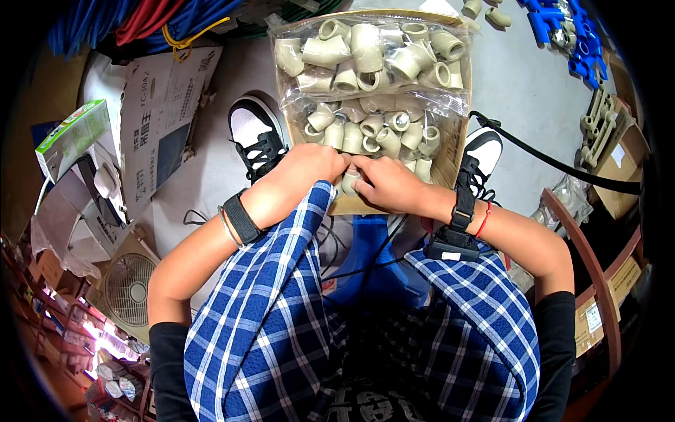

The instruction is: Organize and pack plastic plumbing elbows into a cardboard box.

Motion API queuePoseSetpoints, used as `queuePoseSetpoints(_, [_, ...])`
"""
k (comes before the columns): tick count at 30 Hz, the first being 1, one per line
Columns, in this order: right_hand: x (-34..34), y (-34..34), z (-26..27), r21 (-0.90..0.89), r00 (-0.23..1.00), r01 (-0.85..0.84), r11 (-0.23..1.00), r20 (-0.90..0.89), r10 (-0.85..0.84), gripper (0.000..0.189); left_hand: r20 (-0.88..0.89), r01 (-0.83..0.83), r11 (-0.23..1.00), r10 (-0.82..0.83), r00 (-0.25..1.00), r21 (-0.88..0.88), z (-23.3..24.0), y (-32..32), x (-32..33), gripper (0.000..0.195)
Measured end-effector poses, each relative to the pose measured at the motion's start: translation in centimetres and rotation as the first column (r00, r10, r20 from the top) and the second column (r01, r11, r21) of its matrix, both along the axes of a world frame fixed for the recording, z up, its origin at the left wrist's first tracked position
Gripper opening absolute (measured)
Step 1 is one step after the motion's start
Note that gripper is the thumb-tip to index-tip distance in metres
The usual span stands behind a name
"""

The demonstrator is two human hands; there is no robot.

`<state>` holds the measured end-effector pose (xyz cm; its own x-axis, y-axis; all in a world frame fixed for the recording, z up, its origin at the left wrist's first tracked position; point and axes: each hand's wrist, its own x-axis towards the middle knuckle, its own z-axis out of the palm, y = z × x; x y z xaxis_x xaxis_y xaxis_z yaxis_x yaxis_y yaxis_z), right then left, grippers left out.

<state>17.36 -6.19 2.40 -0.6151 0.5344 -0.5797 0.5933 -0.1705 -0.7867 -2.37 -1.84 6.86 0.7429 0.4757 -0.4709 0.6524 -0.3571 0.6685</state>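
Beige plastic pipe elbows (388, 141) lie in a clear plastic bag (298, 108) in the near half of an open cardboard box (454, 153). At the box's near edge, my left hand (321, 162) is curled with its fingertips pinched at the bag. Close against it, my right hand (390, 182) also has its fingers bent at the bag, its thumb beside one elbow (350, 182). The plastic between my fingertips is mostly hidden. Larger beige elbows (367, 48) fill another clear bag in the far half.
Blue pipe fittings (580, 47) lie at the far right. A black cable (559, 171) runs from the box's right side. A printed carton (163, 121) and a box fan (128, 287) stand at left. Below the cardboard box is a blue plastic object (364, 253).
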Motion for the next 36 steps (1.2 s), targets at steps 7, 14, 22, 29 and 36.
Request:
queuePoseSetpoints(7, [0.7,1.4,1.6,-0.017,0.997,-0.076,0.997,0.003,0.076,0.030,-0.003,0.024,0.999,-0.024,1.000,-0.030,0.2,0.1,-0.2,0.013])
queuePoseSetpoints(14, [8.9,8.4,5.8,-0.168,0.927,-0.323,0.931,-0.254,0.276,0.031,0.092,-0.105,0.994,0.105,0.990,0.001,1.5,0.5,-0.8,0.012])
queuePoseSetpoints(22, [18.0,10.8,6.1,-0.304,0.999,0.042,0.952,0.030,-0.035,0.022,-0.046,0.131,0.990,-0.134,0.990,-0.057,-1.1,-0.6,0.7,0.016])
queuePoseSetpoints(29, [22.7,12.1,-2.6,0.440,0.802,0.384,0.812,0.277,-0.529,0.019,-0.037,0.133,0.991,-0.133,0.990,0.009,-3.3,-1.6,1.1,0.021])
queuePoseSetpoints(36, [16.9,15.4,-4.6,0.850,0.845,0.015,0.527,0.272,-0.461,0.044,0.008,0.122,0.992,-0.122,0.992,-0.009,-2.9,-1.5,1.0,0.018])
